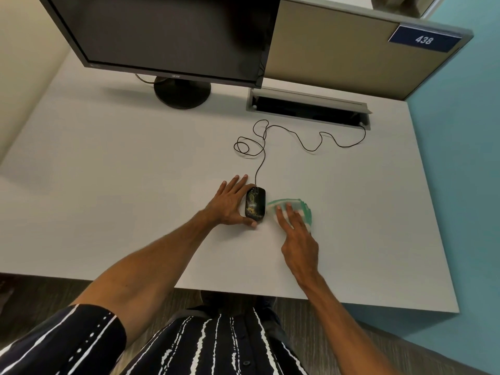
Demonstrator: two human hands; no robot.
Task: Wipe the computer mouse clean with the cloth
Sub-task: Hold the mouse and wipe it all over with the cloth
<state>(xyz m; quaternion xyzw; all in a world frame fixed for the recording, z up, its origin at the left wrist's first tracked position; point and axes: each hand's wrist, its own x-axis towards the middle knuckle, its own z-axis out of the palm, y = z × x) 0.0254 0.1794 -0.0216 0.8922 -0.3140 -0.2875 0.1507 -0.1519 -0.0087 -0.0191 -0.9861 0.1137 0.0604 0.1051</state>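
A black wired computer mouse (255,203) with yellowish smears on its top lies on the white desk (108,185). My left hand (230,203) grips it from its left side, thumb at the near end and fingers spread along the far side. Just right of the mouse lies a white cloth with green edging (303,209), flat on the desk. My right hand (296,234) rests on top of the cloth with fingers spread, pressing it down; the cloth is blurred.
The mouse cable (270,139) loops back to an open cable tray (308,108) set in the desk. A dark monitor (167,36) on a round stand stands at the back left. A beige partition (338,50) with a number plate rises behind. The desk's near edge is by my body.
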